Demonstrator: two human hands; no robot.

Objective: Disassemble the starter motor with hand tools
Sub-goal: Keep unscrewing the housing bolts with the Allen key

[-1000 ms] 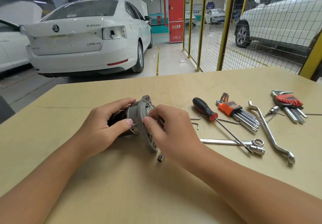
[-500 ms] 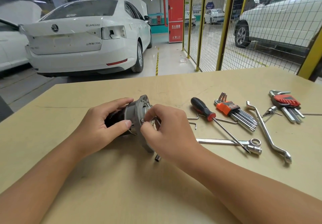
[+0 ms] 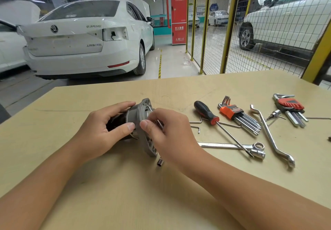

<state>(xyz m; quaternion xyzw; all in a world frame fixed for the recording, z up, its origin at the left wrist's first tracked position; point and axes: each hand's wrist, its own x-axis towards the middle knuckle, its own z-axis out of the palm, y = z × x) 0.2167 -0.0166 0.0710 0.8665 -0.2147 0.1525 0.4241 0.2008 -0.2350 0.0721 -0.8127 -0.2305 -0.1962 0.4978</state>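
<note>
The starter motor (image 3: 138,115) lies on its side on the tan table (image 3: 161,194), its grey flanged end housing facing right. My left hand (image 3: 100,129) grips the dark motor body, thumb against the housing. At the open face of the housing my right hand (image 3: 166,133) pinches a thin metal tool (image 3: 159,122) between thumb and fingers; its tip is hidden by my fingers. A small socket (image 3: 160,162) lies on the table just below the flange.
Right of the motor lie loose hex keys (image 3: 196,124), a red-and-black screwdriver (image 3: 207,113), an orange hex key set (image 3: 238,117), a combination wrench (image 3: 232,146), an offset ring spanner (image 3: 272,136) and a red hex key set (image 3: 291,108). Parked cars and a yellow mesh fence stand beyond.
My right hand's fingers have shifted slightly at the housing face, working the thin tool. The left hand keeps the same grip on the motor.
</note>
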